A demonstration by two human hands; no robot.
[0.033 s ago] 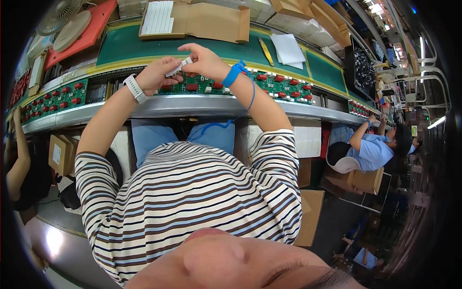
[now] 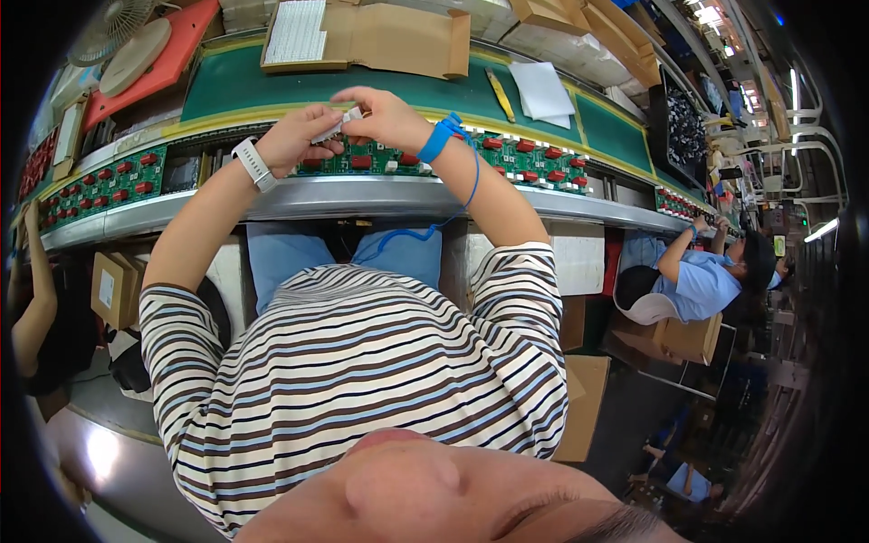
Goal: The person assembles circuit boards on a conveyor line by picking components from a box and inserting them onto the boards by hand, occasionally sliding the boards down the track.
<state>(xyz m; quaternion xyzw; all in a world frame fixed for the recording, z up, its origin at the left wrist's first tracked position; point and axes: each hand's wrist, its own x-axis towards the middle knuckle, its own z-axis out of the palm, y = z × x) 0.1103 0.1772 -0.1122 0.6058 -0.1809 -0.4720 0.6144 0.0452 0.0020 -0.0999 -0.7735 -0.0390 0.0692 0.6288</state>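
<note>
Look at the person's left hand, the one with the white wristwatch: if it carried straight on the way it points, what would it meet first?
The left hand points rightward, so it would probably first meet the right hand, which shares the small white plastic part. Depth is hard to judge.

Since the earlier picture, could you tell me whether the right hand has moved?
No. The right hand is at the same spot over the row of green circuit boards, pinching the small white part together with the left hand.
</note>
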